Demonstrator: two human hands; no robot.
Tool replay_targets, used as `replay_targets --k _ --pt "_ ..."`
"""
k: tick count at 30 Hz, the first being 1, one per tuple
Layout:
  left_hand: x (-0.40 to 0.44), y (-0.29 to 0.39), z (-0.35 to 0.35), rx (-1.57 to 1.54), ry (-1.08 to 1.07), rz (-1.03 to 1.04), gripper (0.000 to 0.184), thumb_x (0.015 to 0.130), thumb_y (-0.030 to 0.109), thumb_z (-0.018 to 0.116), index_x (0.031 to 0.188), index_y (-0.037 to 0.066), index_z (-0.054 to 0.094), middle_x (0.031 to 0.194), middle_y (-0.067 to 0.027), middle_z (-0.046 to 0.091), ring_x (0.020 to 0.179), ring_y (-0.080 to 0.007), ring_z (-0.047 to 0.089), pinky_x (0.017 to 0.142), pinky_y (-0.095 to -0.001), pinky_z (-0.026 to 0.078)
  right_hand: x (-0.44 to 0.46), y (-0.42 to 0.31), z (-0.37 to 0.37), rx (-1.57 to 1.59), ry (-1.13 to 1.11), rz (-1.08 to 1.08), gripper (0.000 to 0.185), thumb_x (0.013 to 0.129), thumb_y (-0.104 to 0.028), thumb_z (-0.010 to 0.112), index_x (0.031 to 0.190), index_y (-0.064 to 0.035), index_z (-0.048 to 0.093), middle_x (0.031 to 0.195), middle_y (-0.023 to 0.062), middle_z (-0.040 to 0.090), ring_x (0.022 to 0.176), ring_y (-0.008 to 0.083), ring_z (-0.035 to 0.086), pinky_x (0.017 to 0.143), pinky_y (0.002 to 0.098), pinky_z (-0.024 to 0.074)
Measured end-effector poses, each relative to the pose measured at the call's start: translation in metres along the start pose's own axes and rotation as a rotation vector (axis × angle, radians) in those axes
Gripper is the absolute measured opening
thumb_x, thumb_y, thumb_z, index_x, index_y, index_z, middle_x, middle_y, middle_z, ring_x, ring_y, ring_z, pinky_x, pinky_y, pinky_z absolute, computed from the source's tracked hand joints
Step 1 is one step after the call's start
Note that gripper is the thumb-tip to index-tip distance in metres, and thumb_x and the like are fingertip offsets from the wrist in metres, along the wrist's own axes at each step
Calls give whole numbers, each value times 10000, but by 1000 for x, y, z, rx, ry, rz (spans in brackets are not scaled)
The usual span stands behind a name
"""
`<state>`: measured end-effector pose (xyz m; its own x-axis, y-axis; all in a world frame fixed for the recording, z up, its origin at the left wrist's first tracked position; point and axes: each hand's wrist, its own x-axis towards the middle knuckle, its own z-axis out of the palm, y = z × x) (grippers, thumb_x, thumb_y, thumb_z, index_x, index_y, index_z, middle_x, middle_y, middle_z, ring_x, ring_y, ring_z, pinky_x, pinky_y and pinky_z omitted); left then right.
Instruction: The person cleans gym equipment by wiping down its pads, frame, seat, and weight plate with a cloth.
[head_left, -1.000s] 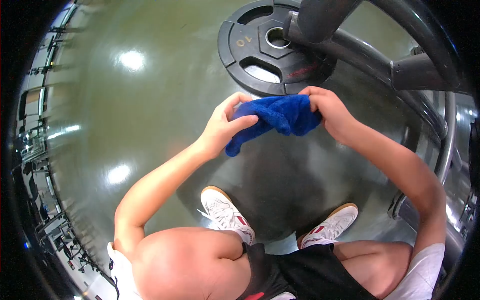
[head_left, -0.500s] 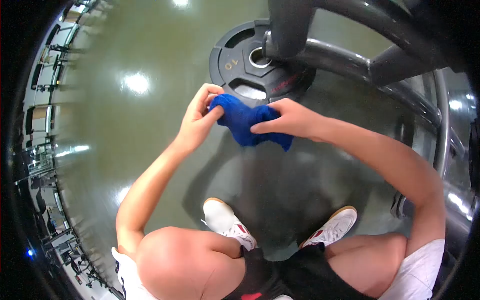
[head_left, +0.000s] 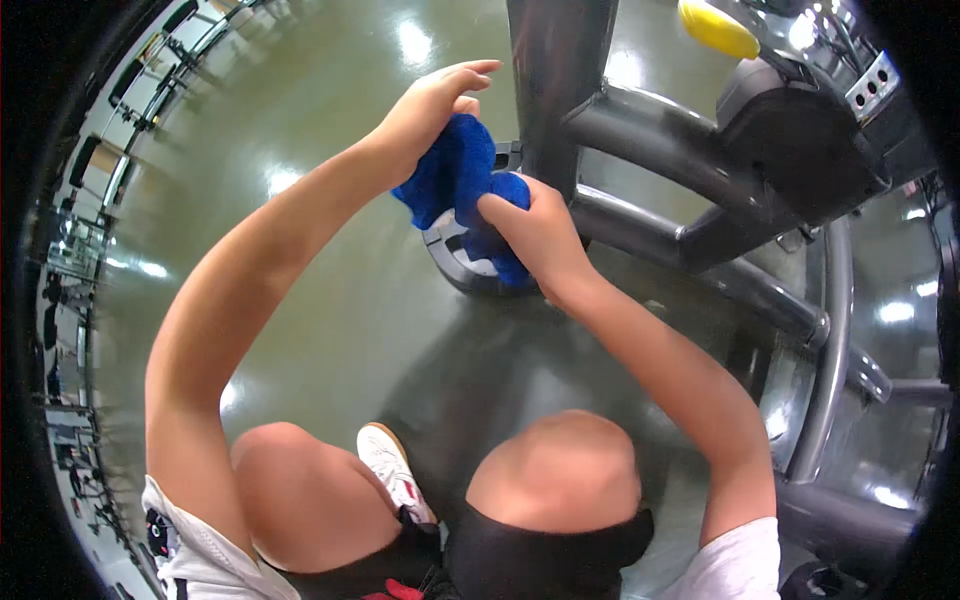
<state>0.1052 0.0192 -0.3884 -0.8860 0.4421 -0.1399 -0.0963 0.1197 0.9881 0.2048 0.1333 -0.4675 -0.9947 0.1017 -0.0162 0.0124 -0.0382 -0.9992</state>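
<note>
A crumpled blue cloth (head_left: 462, 165) is stretched between my two hands, in front of the gym machine's upright post. My left hand (head_left: 432, 108) grips its upper left part, with some fingers reaching out past the cloth. Lower and to the right, my right hand (head_left: 535, 225) is closed on another part, its thumb pressed on top. Below the cloth lies a dark weight plate (head_left: 465, 272) at the foot of the post, mostly hidden by the cloth and my right hand.
The machine's thick grey frame (head_left: 660, 140) fills the upper right, with slanting tubes down the right side. A yellow part (head_left: 718, 28) shows at the top right. My white shoe (head_left: 393, 465) stands on the shiny floor. Equipment lines the far left.
Both hands have moved up with the cloth, closer to the post. The view has shifted, so more of the machine shows and the plate is more covered. My knees have moved closer together.
</note>
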Motion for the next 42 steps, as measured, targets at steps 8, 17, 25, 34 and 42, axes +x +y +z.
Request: replay_targets --k 8,17,25,34,42 --pt "-15 -11 3 126 -20 3 393 910 344 502 1220 112 569 894 -27 560 827 -115 542 777 -263 437 -9 -10 -4 4 121 -152 460 719 -112 639 1153 -5 528 1013 154 620 925 216 606 866 310 464" --pt "-40 -15 -48 270 -197 -53 291 937 312 512 1085 90 629 750 58 472 699 -30 433 627 -177 347 -40 -30 -21 -169 152 -343 409 707 -6 591 1101 -103 646 978 132 595 959 278 604 887 340 466" --pt "-62 -6 -63 469 -391 118 357 1006 311 444 1034 18 647 820 38 599 757 -41 515 679 -235 444 -39 -94 6 -473 111 -494 294 707 -95 608 986 -94 702 938 167 586 921 321 608 867 375 482" --pt "-87 20 -177 720 -159 73 434 920 423 536 881 24 704 728 7 619 695 -85 517 658 -266 438 -24 -142 107 -501 -60 -306 264 732 -77 562 948 -63 713 899 132 611 880 236 600 810 325 471" --pt "-89 -9 -212 -269 2 17 362 941 410 477 903 104 665 740 -1 612 695 -98 562 672 -266 444 35 -140 176 -633 -35 -484 183 750 -59 583 887 -61 704 892 123 587 797 237 608 760 324 488"
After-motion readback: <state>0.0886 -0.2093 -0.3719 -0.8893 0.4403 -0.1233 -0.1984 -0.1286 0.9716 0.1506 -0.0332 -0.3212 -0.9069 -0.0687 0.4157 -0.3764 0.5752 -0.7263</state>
